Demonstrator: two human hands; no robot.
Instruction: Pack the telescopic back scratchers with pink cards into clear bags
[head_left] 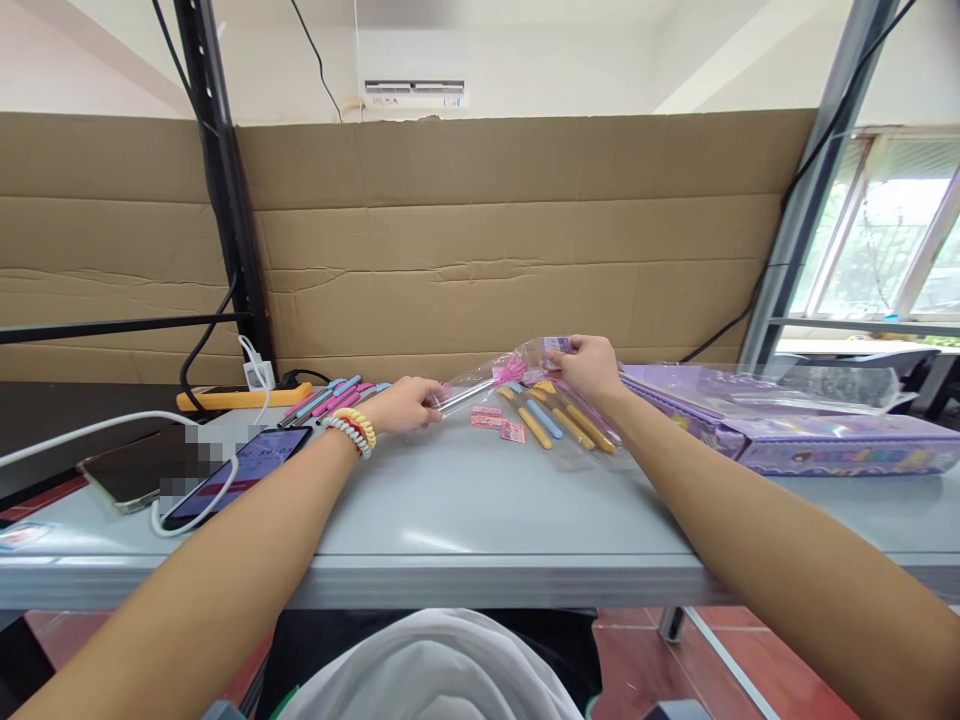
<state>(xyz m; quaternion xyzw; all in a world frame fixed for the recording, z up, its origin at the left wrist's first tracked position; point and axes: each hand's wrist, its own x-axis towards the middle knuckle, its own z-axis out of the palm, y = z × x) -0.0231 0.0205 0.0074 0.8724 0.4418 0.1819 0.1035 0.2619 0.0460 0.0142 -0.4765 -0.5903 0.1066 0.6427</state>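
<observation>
Between my hands stretches a clear plastic bag (534, 354) with a slim pen (466, 396) that has a pink top. My left hand (409, 404), wearing beaded bracelets, is closed on the pen's near-left end; whether the film lies under its fingers I cannot tell. My right hand (589, 366) pinches the bag's upper end beside a purple label (556, 347). Below and partly behind the bag lie several yellow pens (529, 418) and a blue pen (545, 419), some in clear wrappers. Small pink labels (487, 417) rest just left of them.
Pink and blue pens (334, 398) lie beyond my left wrist. At left are a lit phone (259, 462), a white cable (234, 470), a darker device (127, 475) and an orange power strip (244, 399). A purple box (840, 440) stands right; cardboard (510, 240) walls the back.
</observation>
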